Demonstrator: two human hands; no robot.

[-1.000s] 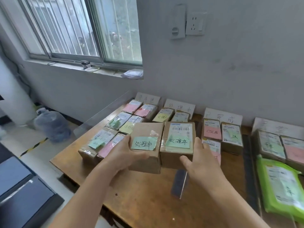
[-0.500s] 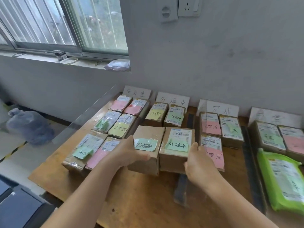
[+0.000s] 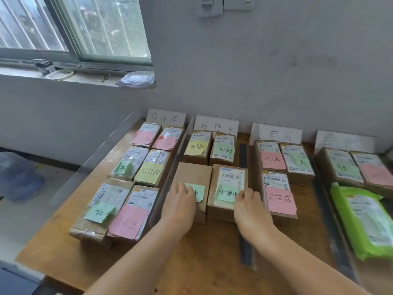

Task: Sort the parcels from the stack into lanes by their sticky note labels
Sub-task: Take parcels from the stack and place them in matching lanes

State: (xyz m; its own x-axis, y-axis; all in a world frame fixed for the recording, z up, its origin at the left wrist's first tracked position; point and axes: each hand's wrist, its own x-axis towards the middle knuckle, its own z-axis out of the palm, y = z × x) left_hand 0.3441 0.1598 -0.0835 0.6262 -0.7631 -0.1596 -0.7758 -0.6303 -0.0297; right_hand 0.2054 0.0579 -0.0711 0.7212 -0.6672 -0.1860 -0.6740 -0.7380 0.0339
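Note:
Two brown parcels stand side by side in the second lane of the wooden table (image 3: pixel 202 258), below the sign (image 3: pixel 215 127) whose writing matches their green notes. My left hand (image 3: pixel 180 204) rests on top of the left parcel (image 3: pixel 192 172), covering part of its green sticky note (image 3: pixel 200 191). My right hand (image 3: pixel 249 207) lies on the near right corner of the right parcel (image 3: pixel 230 174), beside its green note (image 3: pixel 226 193). Two more parcels (image 3: pixel 209 150) sit behind them in the same lane.
The first lane, left, holds several parcels (image 3: pixel 127 211) with pink, green and yellow notes. The third lane has parcels with pink notes (image 3: pixel 280 201). The fourth lane holds boxes (image 3: pixel 342 167) and a green bag parcel (image 3: pixel 361 220). Black strips (image 3: pixel 245 250) divide the lanes.
Both parcels moved away from me and now rest deeper in the second lane. My hands shifted from gripping their sides to lying on their tops.

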